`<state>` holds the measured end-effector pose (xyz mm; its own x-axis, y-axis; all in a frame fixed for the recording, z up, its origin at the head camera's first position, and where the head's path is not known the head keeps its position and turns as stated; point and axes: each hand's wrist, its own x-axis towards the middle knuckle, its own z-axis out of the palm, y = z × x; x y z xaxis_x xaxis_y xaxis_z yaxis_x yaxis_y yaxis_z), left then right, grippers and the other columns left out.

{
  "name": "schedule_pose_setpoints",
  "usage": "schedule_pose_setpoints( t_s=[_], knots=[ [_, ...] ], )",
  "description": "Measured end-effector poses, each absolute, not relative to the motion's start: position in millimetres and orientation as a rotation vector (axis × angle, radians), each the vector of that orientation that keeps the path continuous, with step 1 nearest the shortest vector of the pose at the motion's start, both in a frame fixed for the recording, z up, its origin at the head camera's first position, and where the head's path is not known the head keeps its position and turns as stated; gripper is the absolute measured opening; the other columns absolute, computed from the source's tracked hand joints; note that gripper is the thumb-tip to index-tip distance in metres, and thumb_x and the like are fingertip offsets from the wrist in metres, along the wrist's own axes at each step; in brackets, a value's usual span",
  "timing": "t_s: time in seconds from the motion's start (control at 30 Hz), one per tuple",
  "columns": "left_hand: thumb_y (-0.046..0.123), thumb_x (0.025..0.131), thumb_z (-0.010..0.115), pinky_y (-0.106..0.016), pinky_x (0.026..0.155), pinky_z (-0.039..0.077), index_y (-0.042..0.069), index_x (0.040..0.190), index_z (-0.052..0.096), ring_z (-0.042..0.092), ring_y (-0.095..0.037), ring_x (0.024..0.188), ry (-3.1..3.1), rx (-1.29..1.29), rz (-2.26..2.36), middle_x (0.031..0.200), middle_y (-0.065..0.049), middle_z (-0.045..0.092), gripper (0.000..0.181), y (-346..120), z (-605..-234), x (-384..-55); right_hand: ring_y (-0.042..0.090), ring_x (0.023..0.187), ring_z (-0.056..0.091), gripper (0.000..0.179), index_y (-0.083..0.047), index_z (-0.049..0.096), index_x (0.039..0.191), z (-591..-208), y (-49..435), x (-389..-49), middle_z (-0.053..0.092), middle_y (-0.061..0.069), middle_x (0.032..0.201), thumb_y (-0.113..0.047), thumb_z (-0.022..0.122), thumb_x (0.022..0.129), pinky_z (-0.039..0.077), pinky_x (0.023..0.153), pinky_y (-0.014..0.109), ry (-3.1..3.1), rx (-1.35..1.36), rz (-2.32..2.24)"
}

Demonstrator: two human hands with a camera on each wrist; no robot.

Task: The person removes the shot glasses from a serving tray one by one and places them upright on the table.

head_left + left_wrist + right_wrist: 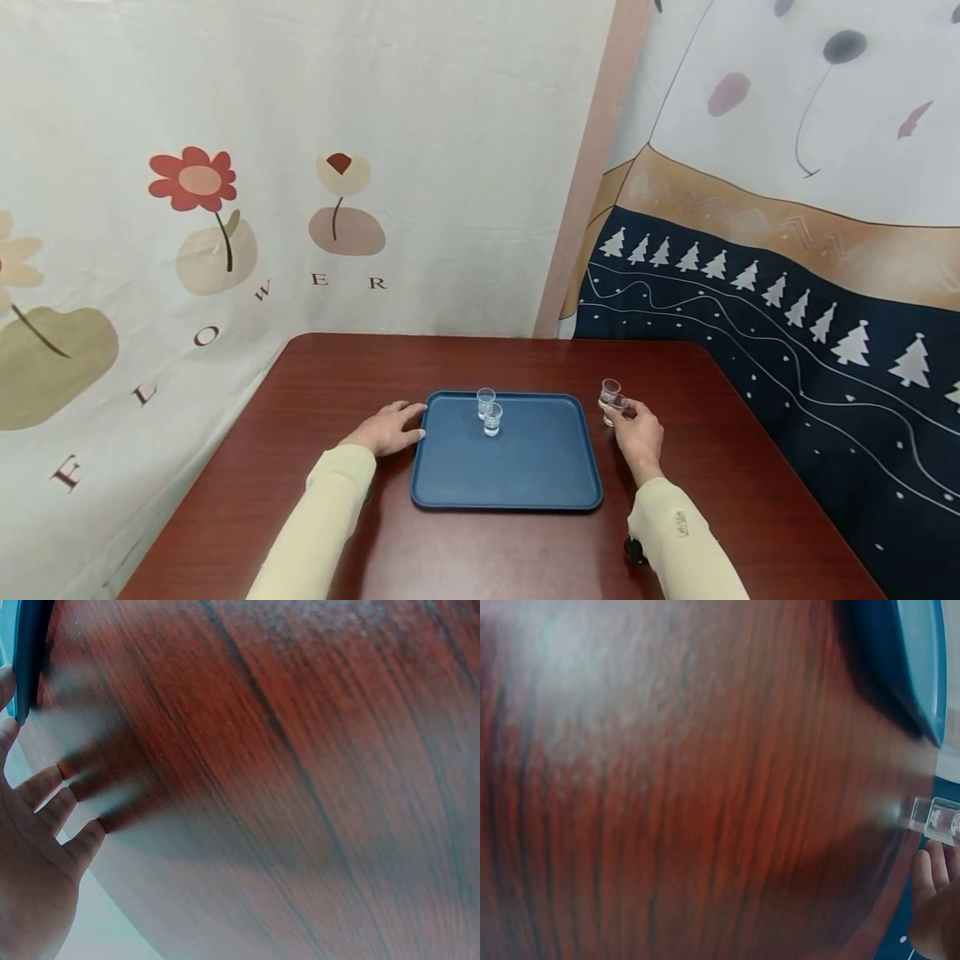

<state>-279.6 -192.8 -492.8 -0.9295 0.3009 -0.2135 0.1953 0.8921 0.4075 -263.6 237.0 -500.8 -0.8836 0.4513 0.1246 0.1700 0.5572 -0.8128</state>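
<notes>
- Currently, the right hand [641,435] pinches a small clear glass [608,417] between thumb and fingers, to the right of the blue tray [517,471]; whether its base touches the table [292,417] cannot be told.
- Another glass [611,387] stands just behind the pinched one, partly overlapped by it in the head view.
- The left hand [384,429] has its fingers spread, touching the tray's left edge without gripping a glass.
- Two more clear glasses [492,422] stand upright on the tray, close together, toward its far side.
</notes>
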Motion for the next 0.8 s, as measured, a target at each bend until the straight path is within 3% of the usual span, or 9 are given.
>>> schedule_pose_setpoints(
  t_s=[0.8],
  knots=[
    [0.032, 0.100, 0.058, -0.061, 0.107, 0.032, 0.014, 0.151, 0.042, 0.028, -0.045, 0.142, 2.795, 0.366, 0.547, 0.154, -0.027, 0.030, 0.056, -192.0, -492.4, -279.3, 0.044, 0.112, 0.056, 0.043, 0.006, 0.061, 0.124, -509.5, 241.2, -271.5, 0.064, 0.029, 0.118, -0.020, 0.070, 0.092, 0.043, 0.094, 0.054, -2.511, -0.494, 1.243]
  ],
)
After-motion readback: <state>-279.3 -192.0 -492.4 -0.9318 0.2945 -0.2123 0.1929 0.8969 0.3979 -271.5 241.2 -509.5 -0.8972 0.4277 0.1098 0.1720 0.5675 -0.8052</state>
